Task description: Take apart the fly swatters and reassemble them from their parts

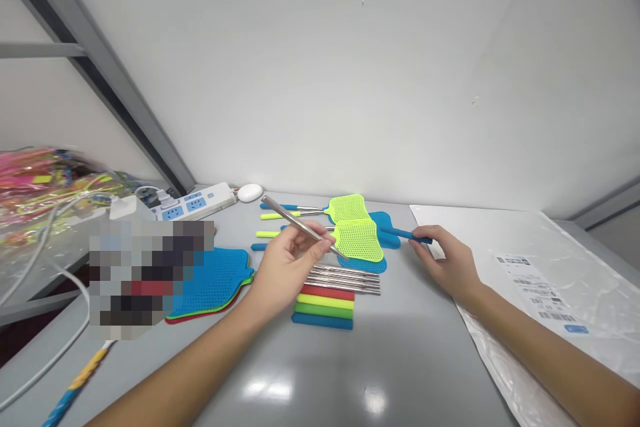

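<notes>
My left hand is closed round a shiny metal rod, which slants from upper left down to lower right. My right hand pinches the end of a blue tube-like handle. The handle's other end overlaps a blue fly swatter head in view. Two yellow-green fly swatter heads lie beside it, with blue and yellow handles pointing left. Below my left hand are several metal rods side by side. Nearer to me lie a red handle, a yellow one, a green handle and a blue one.
Loose blue, green and red swatter heads are stacked at left, beside a blurred-out patch. A power strip and a white mouse-like object are behind. A white plastic mailer covers the table's right side. Bagged colourful items sit far left.
</notes>
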The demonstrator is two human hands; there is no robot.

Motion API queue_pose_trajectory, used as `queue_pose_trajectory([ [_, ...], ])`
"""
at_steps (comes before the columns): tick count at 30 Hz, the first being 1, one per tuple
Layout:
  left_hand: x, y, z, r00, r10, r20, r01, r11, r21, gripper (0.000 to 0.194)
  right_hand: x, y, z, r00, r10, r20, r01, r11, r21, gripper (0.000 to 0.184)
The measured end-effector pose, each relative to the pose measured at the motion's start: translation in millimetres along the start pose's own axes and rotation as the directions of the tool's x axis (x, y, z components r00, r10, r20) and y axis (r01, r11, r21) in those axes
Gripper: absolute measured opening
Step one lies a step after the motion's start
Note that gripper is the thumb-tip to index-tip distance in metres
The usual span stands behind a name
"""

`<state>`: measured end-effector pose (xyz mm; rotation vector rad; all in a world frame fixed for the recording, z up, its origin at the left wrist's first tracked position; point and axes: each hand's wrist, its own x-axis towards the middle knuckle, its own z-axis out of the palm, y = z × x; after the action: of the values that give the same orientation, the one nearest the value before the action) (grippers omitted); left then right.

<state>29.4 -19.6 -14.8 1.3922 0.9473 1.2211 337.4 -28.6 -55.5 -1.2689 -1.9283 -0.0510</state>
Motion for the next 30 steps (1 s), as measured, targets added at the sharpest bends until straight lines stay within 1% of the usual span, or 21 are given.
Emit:
queue_pose_trajectory([
  [2, 3, -1, -1.1, 0.998, 0.049, -0.050, -0.054, 0.995, -0.085, 0.026, 1, 2, 0, 0.999, 0.008, 0.033, -0.008, 1.000, -0.003, 0.015],
  [4, 5, 0, -3.2, 0.991, 0.091, -0.101, -0.106, 0.982, -0.154, 0.027, 3, 3, -2, 0.997, -0.009, 0.070, 0.009, 1.000, 0.000, 0.015],
  [7, 7, 2, -6.9, 0.978, 0.148, -0.144, -0.174, 0.966, -0.191, 0.030, 8, -8, -9, 0.991, -0.044, 0.125, 0.041, 0.999, 0.022, 0.015],
  [9, 7, 2, -8.5, 0.974, 0.175, -0.147, -0.200, 0.964, -0.177, 0.031, 9, -27, -15, 0.985, -0.066, 0.160, 0.058, 0.997, 0.053, 0.017],
  [11, 7, 0, -9.0, 0.972, 0.189, -0.144, -0.211, 0.964, -0.162, 0.030, 5, -55, -20, 0.970, -0.134, 0.201, 0.118, 0.989, 0.093, 0.018],
  [13, 7, -4, -8.6, 0.967, 0.217, -0.136, -0.236, 0.960, -0.150, 0.029, -6, -87, -21, 0.935, -0.254, 0.247, 0.227, 0.965, 0.132, 0.019],
  [15, 6, -8, -7.8, 0.961, 0.255, -0.105, -0.268, 0.955, -0.128, 0.026, -21, -117, -17, 0.902, -0.317, 0.293, 0.286, 0.947, 0.143, 0.018],
  [17, 5, -11, -7.0, 0.959, 0.277, -0.064, -0.282, 0.954, -0.104, 0.025, -36, -141, -7, 0.901, -0.291, 0.323, 0.267, 0.957, 0.118, 0.015],
  [20, 0, -11, -6.3, 0.960, 0.279, -0.006, -0.279, 0.959, -0.047, 0.023, -51, -161, 12, 0.910, -0.205, 0.360, 0.196, 0.979, 0.062, 0.009],
  [24, -4, -8, -5.7, 0.958, 0.284, 0.046, -0.286, 0.958, 0.031, 0.023, -51, -170, 29, 0.902, -0.141, 0.408, 0.158, 0.987, -0.007, 0.005],
  [30, 1, -10, -10.7, 0.957, 0.289, 0.015, -0.289, 0.957, 0.036, 0.023, -42, -176, 36, 0.903, -0.123, 0.412, 0.177, 0.980, -0.095, 0.008],
])
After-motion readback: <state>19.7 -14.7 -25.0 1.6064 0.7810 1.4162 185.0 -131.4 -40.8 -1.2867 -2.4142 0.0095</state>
